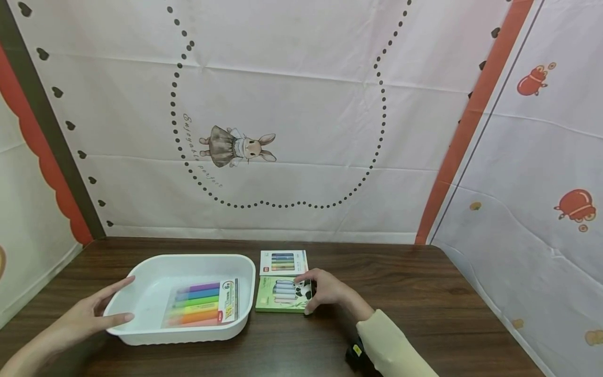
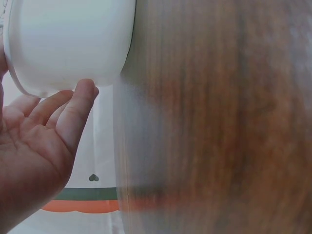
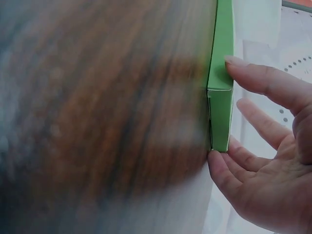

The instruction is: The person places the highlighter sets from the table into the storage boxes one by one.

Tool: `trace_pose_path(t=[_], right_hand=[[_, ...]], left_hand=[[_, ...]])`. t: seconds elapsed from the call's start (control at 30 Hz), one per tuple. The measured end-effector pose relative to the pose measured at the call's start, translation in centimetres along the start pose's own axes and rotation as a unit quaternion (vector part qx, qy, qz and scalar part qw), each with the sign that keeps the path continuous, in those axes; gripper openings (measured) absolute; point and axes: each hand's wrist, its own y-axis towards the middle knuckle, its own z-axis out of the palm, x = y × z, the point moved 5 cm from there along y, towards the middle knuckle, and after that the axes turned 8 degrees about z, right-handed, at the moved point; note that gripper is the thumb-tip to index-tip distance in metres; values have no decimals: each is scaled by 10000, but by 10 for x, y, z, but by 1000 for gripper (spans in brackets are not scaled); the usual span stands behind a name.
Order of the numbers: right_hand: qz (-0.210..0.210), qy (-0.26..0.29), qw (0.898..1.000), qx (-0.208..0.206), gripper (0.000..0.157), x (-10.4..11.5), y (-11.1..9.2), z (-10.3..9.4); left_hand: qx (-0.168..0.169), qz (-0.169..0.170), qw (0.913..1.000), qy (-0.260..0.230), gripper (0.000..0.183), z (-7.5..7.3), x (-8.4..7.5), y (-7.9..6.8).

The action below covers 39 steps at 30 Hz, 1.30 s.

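Observation:
On the left, my left hand holds the left end of a white plastic tray, thumb and index finger at the rim. In the left wrist view the fingers lie against the tray's outer wall. A clear pack of rainbow-coloured pens lies inside the tray. Right of the tray is a flat green box with a panda and markers pictured on it. My right hand pinches the box's right end, thumb at the near edge and fingers at the far side and end.
A white box with coloured sticks on its front lies directly behind the green box. Under the right forearm shows a black object with a yellow label. Printed cloth hangs behind the dark wooden table and along both sides.

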Motion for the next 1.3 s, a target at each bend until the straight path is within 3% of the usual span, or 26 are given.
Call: trace_pose_path(t=[0.23,0.6,0.87,1.3], right_hand=[[-31,-451,9990,16,64,4,-1,2],[-257,-673,9973,-148,61,7,-1,-1],[-394,-496,9976,-261,61,8,-2,-6],[-149,403,9991,-63,64,2,-3,-9]], left_hand=[[-31,34,10000,38,77,0,0,0],[33,32,9999,-125,76,1,-2,-2],[-45,-12,9999,140,77,-1,-2,0],[31,86,9999,-142,75,1,1,-1]])
